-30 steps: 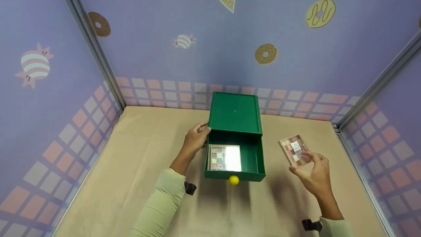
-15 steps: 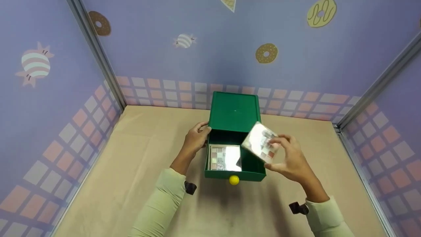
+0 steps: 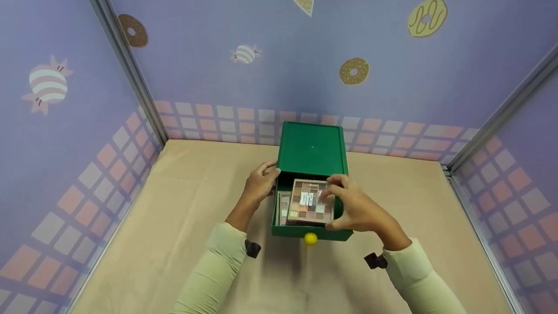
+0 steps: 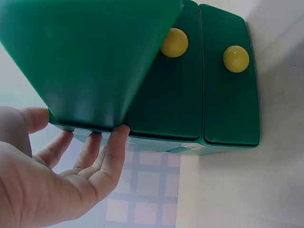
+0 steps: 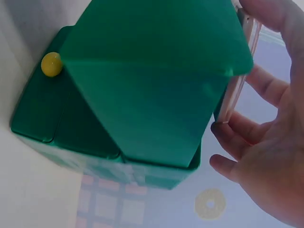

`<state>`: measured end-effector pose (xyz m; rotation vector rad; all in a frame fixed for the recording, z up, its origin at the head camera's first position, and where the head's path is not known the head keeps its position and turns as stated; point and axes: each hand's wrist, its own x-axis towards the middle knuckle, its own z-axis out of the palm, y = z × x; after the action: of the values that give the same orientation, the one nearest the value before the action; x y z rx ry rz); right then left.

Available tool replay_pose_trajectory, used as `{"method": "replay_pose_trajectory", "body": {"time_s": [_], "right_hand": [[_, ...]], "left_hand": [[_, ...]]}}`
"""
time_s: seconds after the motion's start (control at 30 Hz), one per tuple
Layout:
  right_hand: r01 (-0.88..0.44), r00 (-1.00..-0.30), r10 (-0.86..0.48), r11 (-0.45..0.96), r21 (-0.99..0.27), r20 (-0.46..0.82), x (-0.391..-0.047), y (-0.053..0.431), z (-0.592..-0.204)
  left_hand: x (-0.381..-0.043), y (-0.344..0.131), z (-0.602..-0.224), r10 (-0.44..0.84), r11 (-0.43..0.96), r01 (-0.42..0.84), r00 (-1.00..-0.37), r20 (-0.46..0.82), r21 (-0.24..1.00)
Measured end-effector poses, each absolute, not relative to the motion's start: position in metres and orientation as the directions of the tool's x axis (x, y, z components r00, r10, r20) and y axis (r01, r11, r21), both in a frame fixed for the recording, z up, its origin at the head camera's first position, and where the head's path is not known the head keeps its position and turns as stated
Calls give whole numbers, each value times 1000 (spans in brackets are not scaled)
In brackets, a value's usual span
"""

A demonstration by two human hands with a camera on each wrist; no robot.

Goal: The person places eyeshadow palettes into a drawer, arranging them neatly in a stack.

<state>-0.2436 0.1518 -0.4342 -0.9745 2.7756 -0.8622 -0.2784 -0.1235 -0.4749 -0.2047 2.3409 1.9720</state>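
Observation:
A green drawer cabinet [image 3: 311, 148] has its top drawer [image 3: 285, 231] pulled out, with a yellow knob [image 3: 310, 239] on the front. My left hand [image 3: 260, 185] rests against the cabinet's left side; in the left wrist view its fingertips [image 4: 118, 130] touch the side wall. An eyeshadow palette [image 3: 309, 207] with a clear lid is pinched by its edges between the thumb and fingers of my right hand [image 3: 355, 207], tilted over the drawer. Beneath it, a second eyeshadow palette [image 3: 284, 207] lies in the drawer's left part, mostly covered.
Lower drawers with yellow knobs [image 4: 236, 59] are closed in the left wrist view. The cabinet stands on a beige-covered table [image 3: 209, 196], near the purple back wall [image 3: 196, 65]. Side walls with metal corner posts [image 3: 130, 74] enclose the table.
My right hand has carried the palette leftward from beside the cabinet to above the open drawer, covering much of the palette inside. My left hand has stayed in place.

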Motion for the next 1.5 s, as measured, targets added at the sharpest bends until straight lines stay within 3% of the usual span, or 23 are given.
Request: {"method": "replay_pose_trajectory", "body": {"time_s": [0.47, 0.63, 0.9, 1.13, 1.33, 1.5], "right_hand": [[-591, -725, -689, 615, -522, 9, -247, 133, -436], [-607, -713, -700, 599, -522, 25, -242, 137, -433], [-572, -792, -573, 576, -585, 210, -218, 141, -424], [-507, -849, -417, 466, -725, 325, -189, 143, -424], [-328, -935, -231, 272, -905, 269, -164, 139, -431], [-129, -980, -163, 74, -989, 115, -141, 130, -442]], "left_hand": [[-278, -124, -476, -55, 171, -159, -987, -151, 972], [-278, -124, -475, -61, 148, -158, -987, -150, 976], [-279, -124, -476, -60, 157, -164, -986, -156, 974], [-279, -123, -475, -67, 169, -163, -986, -154, 972], [-280, -122, -474, -71, 159, -173, -984, -163, 972], [-280, -122, -475, -72, 168, -177, -983, -167, 970]]}}
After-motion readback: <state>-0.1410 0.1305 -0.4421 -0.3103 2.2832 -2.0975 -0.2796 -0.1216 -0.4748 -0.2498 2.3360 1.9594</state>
